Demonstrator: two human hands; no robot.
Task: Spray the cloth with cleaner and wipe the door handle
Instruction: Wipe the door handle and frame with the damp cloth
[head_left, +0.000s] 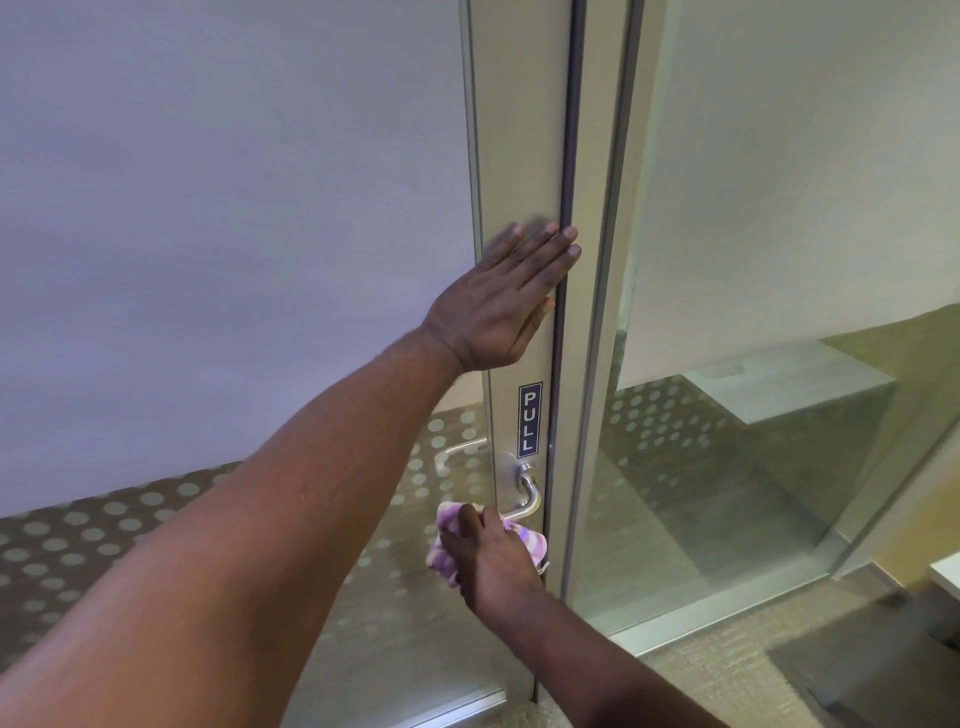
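Observation:
A silver lever door handle (529, 493) is mounted on the pale metal door frame (519, 130) below a blue PULL label (530, 419). My right hand (493, 564) grips a pink and purple striped cloth (530, 543) wrapped over the outer end of the lever. My left hand (511, 299) lies flat with fingers spread against the door frame above the label, its fingertips at the dark rubber seal. No spray bottle is in view.
The door is frosted glass (234, 234) with a dotted clear band (104, 545) lower down. A second handle (457, 452) shows through the glass. A glass side panel (727, 467) stands to the right, with carpet (727, 680) at its foot.

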